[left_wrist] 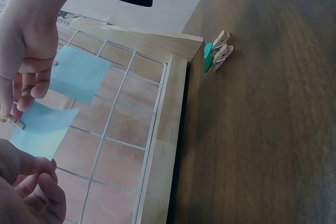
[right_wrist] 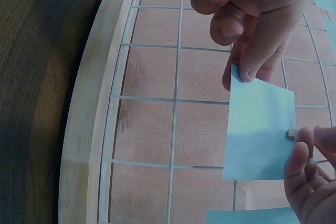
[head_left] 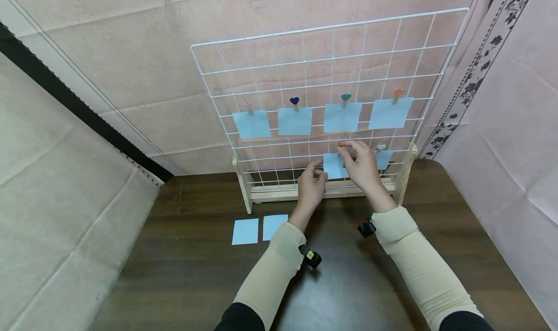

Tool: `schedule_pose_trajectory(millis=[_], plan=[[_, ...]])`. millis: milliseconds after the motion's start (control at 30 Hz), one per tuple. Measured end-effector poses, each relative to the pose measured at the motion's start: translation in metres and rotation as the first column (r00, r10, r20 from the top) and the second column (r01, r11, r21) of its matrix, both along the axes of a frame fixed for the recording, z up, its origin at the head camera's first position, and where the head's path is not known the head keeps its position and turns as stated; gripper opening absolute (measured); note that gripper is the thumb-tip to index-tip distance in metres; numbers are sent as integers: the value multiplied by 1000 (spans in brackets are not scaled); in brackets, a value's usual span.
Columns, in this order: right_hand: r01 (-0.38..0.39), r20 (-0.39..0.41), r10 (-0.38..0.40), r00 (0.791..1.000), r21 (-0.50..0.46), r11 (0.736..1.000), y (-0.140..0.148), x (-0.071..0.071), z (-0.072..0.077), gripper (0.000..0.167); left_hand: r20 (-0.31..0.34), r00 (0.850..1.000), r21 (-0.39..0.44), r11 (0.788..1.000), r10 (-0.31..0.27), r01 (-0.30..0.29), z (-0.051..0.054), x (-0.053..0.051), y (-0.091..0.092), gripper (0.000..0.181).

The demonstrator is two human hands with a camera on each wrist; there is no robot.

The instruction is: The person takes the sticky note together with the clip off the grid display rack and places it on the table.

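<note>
My left hand (head_left: 312, 185) pinches a corner of a blue paper square (head_left: 333, 166) between thumb and fingers, low on a white wire grid panel (head_left: 333, 58). At that square's upper edge, my right hand (head_left: 362, 165) pinches a small wooden clothespin (right_wrist: 293, 134). The clothespin's end lies on the paper; whether it also bites a wire is hidden. To the right, another blue square (head_left: 383, 160) hangs from a clothespin with a white heart (head_left: 381, 147), partly behind my right hand. Above is a row of several clipped blue squares (head_left: 295, 121).
Two loose blue squares (head_left: 245, 231) lie on the brown table (head_left: 183, 273), left of my left forearm. Clothespins with green hearts (left_wrist: 218, 52) lie on the table before the grid. A wooden base (head_left: 279, 194) carries the grid, with a pinkish cloth wall (head_left: 131, 69) behind.
</note>
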State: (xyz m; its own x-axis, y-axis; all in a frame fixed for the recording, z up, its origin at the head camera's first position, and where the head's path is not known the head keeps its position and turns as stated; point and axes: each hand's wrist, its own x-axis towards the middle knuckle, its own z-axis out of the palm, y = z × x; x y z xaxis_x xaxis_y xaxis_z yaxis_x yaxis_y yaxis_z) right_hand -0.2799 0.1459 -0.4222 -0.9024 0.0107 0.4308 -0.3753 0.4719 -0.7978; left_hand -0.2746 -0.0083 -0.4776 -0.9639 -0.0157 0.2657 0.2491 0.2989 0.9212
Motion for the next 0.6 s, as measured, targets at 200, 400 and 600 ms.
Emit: schedule_pose_trajectory(millis=[200, 400, 600], plan=[[1, -41, -1, 999, 7, 1000, 0, 1, 0, 25, -33, 999, -51, 999, -4, 2, -1, 1, -1, 35], [27, -57, -27, 998, 1, 1000, -1, 1, -1, 21, -56, 998, -78, 997, -11, 7, -2, 2, -1, 34], [35, -25, -35, 999, -28, 999, -1, 1, -2, 22, -83, 997, -124, 992, -3, -8, -2, 4, -5, 34]])
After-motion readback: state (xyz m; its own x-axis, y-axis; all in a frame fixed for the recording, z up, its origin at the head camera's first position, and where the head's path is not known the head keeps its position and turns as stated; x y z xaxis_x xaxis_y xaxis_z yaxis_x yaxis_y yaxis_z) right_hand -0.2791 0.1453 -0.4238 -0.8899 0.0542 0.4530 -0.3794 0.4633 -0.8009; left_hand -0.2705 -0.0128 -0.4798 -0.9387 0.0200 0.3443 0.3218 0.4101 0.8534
